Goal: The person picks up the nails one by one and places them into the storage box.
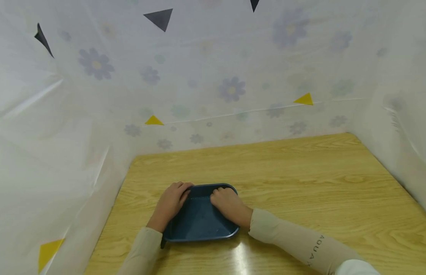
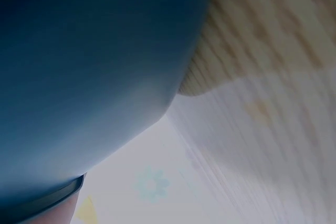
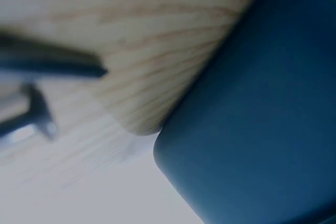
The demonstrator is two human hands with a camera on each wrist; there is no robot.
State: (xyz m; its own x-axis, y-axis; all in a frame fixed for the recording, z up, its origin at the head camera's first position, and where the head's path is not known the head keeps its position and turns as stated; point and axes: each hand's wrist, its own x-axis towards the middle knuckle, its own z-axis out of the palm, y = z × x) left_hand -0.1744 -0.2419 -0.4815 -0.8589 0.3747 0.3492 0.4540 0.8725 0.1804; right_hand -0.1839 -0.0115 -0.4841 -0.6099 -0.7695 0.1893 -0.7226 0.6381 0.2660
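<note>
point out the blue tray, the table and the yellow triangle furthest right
blue tray (image 1: 200,220): head view, on its bare inside bottom
table (image 1: 302,173): head view, on its bare wood-patterned top
yellow triangle (image 1: 305,100): head view, on its middle

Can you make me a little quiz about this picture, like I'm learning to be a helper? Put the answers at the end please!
1. What colour is the tray?
2. True or false: only one hand is touching the tray.
3. Which sleeve shows printed letters?
A) The left sleeve
B) The right sleeve
C) Neither

Key:
1. Blue.
2. False. The left hand and the right hand both hold it, on opposite sides.
3. B.
</note>
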